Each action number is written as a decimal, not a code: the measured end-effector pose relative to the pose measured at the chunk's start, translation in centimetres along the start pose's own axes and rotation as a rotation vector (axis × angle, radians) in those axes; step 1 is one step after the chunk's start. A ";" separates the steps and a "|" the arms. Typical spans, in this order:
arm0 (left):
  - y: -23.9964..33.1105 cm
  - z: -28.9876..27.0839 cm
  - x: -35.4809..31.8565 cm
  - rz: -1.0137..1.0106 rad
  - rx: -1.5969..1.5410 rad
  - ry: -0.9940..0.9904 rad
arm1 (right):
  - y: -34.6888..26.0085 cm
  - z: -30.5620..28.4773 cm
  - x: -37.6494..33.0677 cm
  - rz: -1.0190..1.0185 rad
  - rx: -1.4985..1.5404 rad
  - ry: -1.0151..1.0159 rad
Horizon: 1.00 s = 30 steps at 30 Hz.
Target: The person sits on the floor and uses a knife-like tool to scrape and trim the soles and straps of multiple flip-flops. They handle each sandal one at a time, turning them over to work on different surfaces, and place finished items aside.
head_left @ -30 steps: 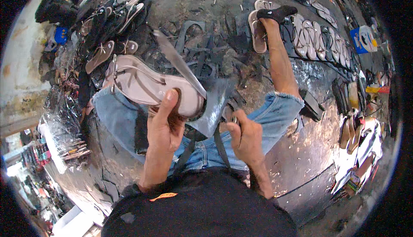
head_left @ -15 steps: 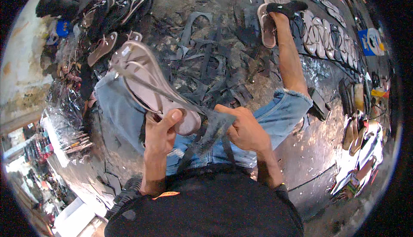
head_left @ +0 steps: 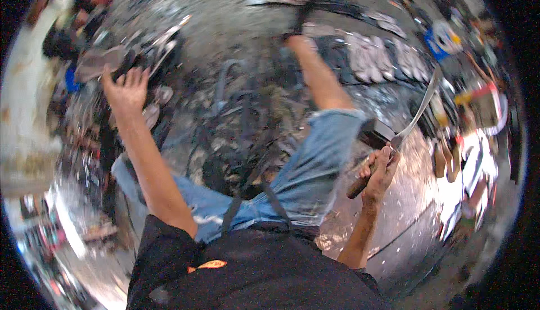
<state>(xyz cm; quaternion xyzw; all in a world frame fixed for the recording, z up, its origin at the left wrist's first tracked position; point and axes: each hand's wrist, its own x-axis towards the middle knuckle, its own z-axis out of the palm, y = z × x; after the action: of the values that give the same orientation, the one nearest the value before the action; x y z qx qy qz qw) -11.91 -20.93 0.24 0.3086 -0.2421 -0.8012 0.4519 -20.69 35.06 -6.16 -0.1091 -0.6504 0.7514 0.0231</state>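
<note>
**Knife up on the right, sandal at the open left hand**

The right hand is out to the person's right side, fingers wrapped tight round a dark, rounded wooden handle. From it the knife runs its long axis up and to the right, a thin, flat, pale metal blade, slightly bowed by the lens, tip aimed at the upper right rim. The handle end points down and left, toward the knee.

Over on the other side, the left hand is stretched far forward and up, palm showing, fingers spread wide. A flat, greyish-brown sandal lies just at the fingertips; motion blur hides whether they touch it. Its long axis lies roughly left to right.

Between the arms, blue denim jeans, frayed at the hem, with a bare leg stretched forward across the floor, which is grey, gritty, and littered with dark rubbery straps. Rows of pale soles line the upper right.
</note>
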 end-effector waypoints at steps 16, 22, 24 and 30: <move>-51.4 4.8 -0.4 -0.981 0.642 -0.472 | 13.3 -18.0 16.2 -0.136 -1.402 0.476; -55.3 3.4 -3.3 -1.225 0.840 0.072 | 17.7 -15.3 7.2 -0.067 -1.415 0.324; -55.9 3.4 -4.4 -1.232 0.745 0.164 | 17.6 -14.6 4.8 -0.120 -1.339 0.256; -57.2 2.0 -2.5 -1.288 0.408 0.214 | 16.3 -19.3 14.5 -0.224 -1.434 0.472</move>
<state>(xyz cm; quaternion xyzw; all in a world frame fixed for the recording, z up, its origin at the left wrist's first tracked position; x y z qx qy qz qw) -45.17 8.64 -35.88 0.5478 -0.1101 -0.8136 -0.1608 -29.36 53.95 -26.60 -0.1884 -0.9641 0.0950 0.1611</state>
